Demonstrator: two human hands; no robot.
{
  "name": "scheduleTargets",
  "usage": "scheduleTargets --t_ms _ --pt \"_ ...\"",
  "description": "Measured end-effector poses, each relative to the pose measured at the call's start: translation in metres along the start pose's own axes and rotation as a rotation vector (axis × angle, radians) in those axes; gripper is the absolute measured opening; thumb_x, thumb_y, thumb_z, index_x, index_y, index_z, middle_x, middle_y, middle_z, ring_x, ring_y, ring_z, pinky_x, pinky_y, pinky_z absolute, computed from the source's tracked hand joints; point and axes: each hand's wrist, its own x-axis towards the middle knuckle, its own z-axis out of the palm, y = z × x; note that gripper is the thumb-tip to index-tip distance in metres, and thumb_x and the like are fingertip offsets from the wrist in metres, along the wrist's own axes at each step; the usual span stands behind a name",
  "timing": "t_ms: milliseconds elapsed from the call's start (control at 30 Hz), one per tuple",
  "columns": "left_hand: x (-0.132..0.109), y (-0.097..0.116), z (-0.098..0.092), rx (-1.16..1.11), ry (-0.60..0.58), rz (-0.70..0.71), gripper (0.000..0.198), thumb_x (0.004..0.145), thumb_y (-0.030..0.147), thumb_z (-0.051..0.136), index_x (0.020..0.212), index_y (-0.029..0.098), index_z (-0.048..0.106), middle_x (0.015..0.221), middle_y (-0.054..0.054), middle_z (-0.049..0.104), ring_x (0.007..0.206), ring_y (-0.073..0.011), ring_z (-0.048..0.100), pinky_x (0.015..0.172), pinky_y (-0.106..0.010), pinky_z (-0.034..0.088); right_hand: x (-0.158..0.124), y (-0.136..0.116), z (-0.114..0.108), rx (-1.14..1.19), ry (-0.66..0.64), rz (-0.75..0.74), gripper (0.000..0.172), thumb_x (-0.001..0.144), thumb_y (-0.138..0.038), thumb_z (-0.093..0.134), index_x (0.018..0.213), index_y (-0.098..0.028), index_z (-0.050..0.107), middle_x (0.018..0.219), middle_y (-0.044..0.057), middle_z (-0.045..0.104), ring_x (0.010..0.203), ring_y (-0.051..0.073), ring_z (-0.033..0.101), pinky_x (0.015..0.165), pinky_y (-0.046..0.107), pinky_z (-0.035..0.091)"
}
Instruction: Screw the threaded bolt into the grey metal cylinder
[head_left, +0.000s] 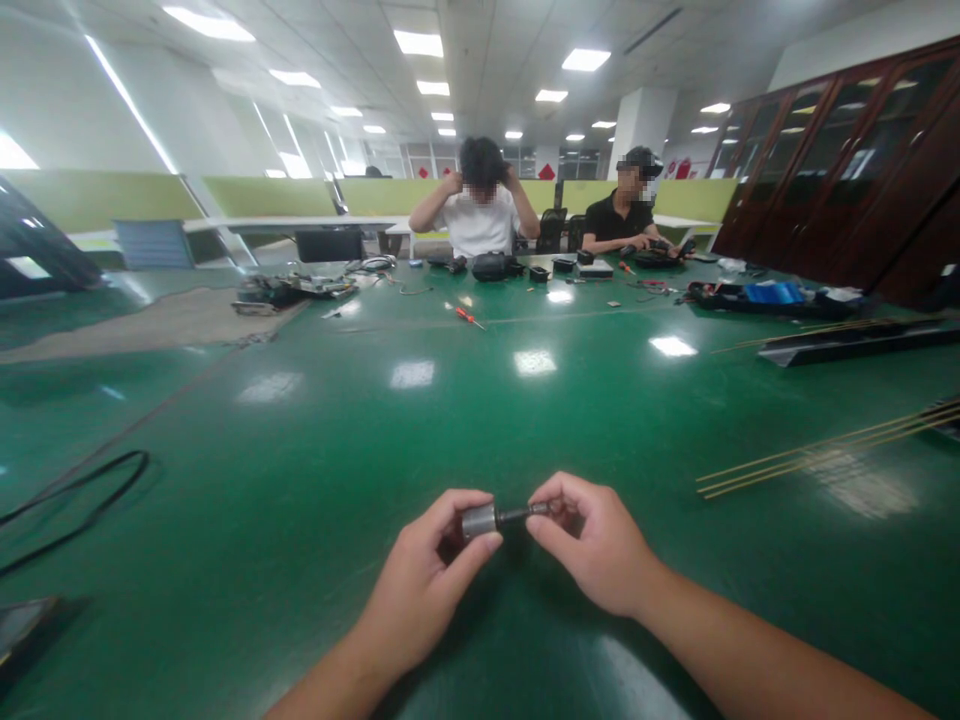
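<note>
Pinching the cylinder (pixel 478 520) between thumb and fingers, the left hand (pixel 427 572) holds it just above the near part of the tabletop (pixel 337 450), while the right hand (pixel 601 548) grasps the right end of the rod (pixel 513 517) in line with it. Judging by their metallic look, both should be stiff, fairly dense and perhaps slippery, best taken round the cylinder's side and near the rod's end. The fingers partly hide the cylinder and the rod's tip, and whether the two are joined cannot be told.
</note>
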Motion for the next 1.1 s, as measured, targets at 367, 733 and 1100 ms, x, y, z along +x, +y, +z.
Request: scheduleTargets --t_ms 367,733,1100 --pt "0.0 0.002 -0.001 -0.079 0.009 -0.05 0.027 0.093 0.041 0.062 0.114 0.024 0.06 0.094 -0.001 0.068 0.083 -0.0201 0.064 0.077 -0.03 0.047 0.001 0.006 -0.001 0.053 -0.023 0.006 0.022 0.094 -0.037 0.06 0.084 -0.017 0.062 0.066 -0.002 0.059 0.059 0.013 0.055 0.057 0.024 0.039" --pt "0.004 0.0 0.001 -0.157 0.023 -0.097 0.028 0.093 0.041 0.062 0.114 0.022 0.057 0.081 0.002 0.062 0.072 -0.017 0.06 0.07 -0.028 0.046 0.003 0.007 -0.003 0.24 0.073 -0.005 0.036 0.097 -0.044 0.056 0.075 -0.017 0.06 0.063 -0.001 0.06 0.054 0.011 0.054 0.057 0.024 0.042" --pt "0.01 -0.01 -0.009 -0.407 0.19 -0.113 0.049 0.076 0.035 0.082 0.056 0.019 0.04 0.075 -0.003 0.068 0.076 -0.0169 0.062 0.072 -0.025 0.043 0.006 0.017 0.006 0.295 -0.033 0.012 0.054 0.099 -0.059 0.045 0.068 -0.017 0.057 0.058 0.001 0.06 0.05 0.011 0.053 0.054 0.024 0.041"
